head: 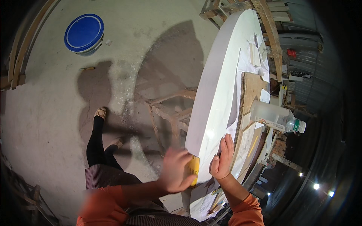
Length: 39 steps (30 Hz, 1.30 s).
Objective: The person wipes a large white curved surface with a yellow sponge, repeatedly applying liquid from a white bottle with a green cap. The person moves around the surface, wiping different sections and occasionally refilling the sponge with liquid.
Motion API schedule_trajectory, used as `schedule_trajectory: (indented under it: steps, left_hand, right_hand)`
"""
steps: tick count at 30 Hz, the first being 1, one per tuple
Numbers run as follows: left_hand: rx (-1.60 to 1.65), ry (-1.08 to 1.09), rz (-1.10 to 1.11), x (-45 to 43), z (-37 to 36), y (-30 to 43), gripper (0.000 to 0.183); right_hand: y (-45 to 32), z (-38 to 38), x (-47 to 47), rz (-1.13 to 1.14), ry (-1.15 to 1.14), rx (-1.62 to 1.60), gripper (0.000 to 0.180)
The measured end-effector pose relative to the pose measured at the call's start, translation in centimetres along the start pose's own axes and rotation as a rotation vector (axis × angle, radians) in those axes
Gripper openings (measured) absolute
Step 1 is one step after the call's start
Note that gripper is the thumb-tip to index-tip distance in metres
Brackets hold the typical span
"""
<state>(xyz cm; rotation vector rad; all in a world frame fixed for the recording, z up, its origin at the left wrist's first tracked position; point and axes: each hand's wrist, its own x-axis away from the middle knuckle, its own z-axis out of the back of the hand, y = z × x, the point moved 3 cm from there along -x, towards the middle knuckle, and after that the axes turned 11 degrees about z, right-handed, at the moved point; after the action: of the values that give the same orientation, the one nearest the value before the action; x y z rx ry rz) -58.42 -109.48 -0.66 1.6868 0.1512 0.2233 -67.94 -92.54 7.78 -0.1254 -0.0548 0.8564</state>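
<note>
A long white piece with a curved, smooth side band (pixel 206 93) stands raised above the floor. My left hand (pixel 176 169), blurred, presses a yellow sheet of sandpaper (pixel 194 169) that bears print against this band. Its fingers and thumb are bent around the sheet. On the top of the white piece (pixel 219 113), my right hand (pixel 223 158) lies flat with nothing in it, thumb a little apart. Beside its fingertips are white paper sheets (pixel 246 63) and a brown board (pixel 251 83). A clear plastic bottle (pixel 270 115) with a green band stands on the board.
A blue-lidded bucket (pixel 84 32) stands on the concrete floor (pixel 42 113). Under the white piece is a worn wooden trestle (pixel 164 108). Wooden beams (pixel 268 36) run behind it. A small stick-like object (pixel 87 68) lies on the floor.
</note>
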Motion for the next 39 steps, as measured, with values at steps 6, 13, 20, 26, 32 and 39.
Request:
schedule_trajectory:
  steps: [6, 13, 20, 26, 32, 39]
  left_hand:
    - [-0.02, -0.106, 0.054, -6.8, 2.3, 1.1, 0.064]
    - [-0.054, 0.015, -0.103, -9.3, 1.8, 2.2, 0.061]
    - [-0.059, 0.053, -0.186, -8.6, 1.8, 1.8, 0.049]
    - [-0.055, 0.03, -0.187, -8.3, 2.1, 1.9, 0.048]
    - [-0.095, 0.038, -0.181, -9.0, 2.0, 2.0, 0.049]
    - [-0.074, 0.029, -0.2, -9.0, 2.4, 2.0, 0.047]
  right_hand:
    - [0.1, 0.0, 0.1, -0.004, 0.006, -0.002, 0.054]
    - [0.2, -0.1, 0.2, -0.009, 0.008, -0.006, 0.055]
    - [0.3, 0.0, 0.2, -0.013, 0.01, -0.002, 0.055]
    - [0.2, 0.1, 0.1, -0.013, 0.015, -0.002, 0.054]
    - [0.2, 0.0, 0.1, -0.015, 0.014, 0.002, 0.054]
    - [0.1, 0.1, 0.1, -0.019, 0.022, -0.006, 0.053]
